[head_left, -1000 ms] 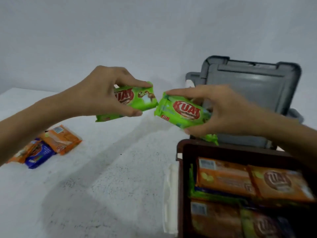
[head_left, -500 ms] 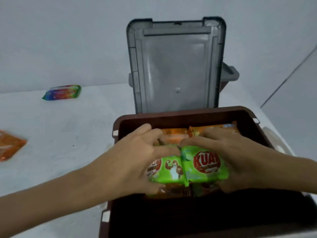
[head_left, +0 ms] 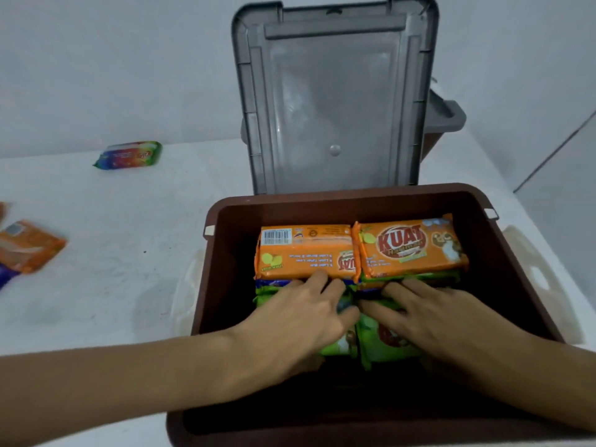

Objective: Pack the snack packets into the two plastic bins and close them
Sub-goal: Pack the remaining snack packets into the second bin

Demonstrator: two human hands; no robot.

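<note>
Now both hands lie flat inside the brown bin (head_left: 354, 197). The left hand (head_left: 300, 321) and the right hand (head_left: 429, 321) are close together, with the fingers stretched out. They press down on two green packets (head_left: 375, 353) under the palms; they do not grip them. Just beyond the fingertips, two orange packets (head_left: 306, 253) lie side by side on the stack in the bin. Behind these the grey lid (head_left: 335, 91) stands upright and open.

Well to the left of the left hand, a loose orange packet (head_left: 30, 245) lies on the white speckled table (head_left: 129, 269). Farther away, a multicoloured packet (head_left: 129, 154) lies near the plain pale wall (head_left: 96, 59). To the right of the right hand, a white latch (head_left: 535, 269) sits at the side of the bin.
</note>
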